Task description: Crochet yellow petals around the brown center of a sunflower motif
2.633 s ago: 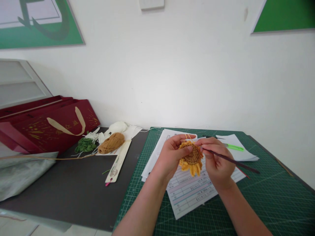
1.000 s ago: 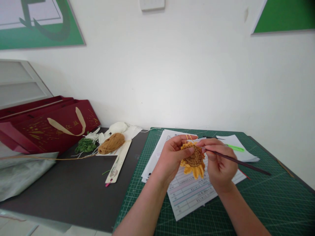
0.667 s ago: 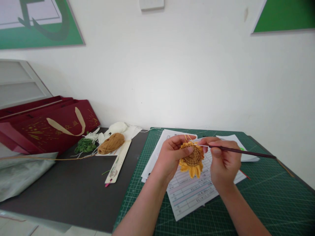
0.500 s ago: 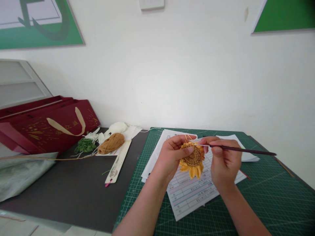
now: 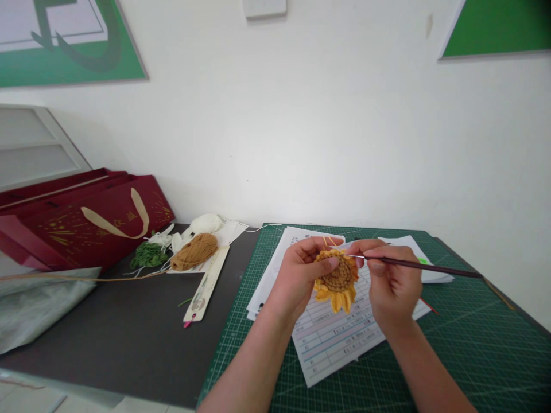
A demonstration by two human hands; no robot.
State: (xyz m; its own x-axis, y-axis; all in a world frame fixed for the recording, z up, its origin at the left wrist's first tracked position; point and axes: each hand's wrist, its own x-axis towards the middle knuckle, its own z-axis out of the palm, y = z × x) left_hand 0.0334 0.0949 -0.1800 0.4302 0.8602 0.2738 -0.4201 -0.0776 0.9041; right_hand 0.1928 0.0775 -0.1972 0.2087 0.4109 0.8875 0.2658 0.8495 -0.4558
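Observation:
A crocheted sunflower (image 5: pixel 336 279) with a brown centre and yellow petals is pinched in my left hand (image 5: pixel 301 272), the thumb lying across its face. Yellow yarn runs over the left fingers above it. My right hand (image 5: pixel 394 284) grips a crochet hook (image 5: pixel 424 265) with a dark handle, much like a pen. The hook's thin metal shaft points left and meets the sunflower's top edge; its very tip is too small to make out. Both hands are above printed sheets (image 5: pixel 344 344) on a green cutting mat (image 5: pixel 465 344).
Left of the mat lie a brown yarn ball (image 5: pixel 194 252), green yarn (image 5: pixel 150 255), white yarn (image 5: pixel 206 222) and a ruler-like bookmark (image 5: pixel 207 287). A dark red gift bag (image 5: pixel 99 223) and a grey plastic bag (image 5: pixel 47 304) are further left. Behind rises a white wall (image 5: pixel 275 132).
The hook in my right hand has tilted slightly, its far end dropping a little. My left hand and the sunflower have barely moved.

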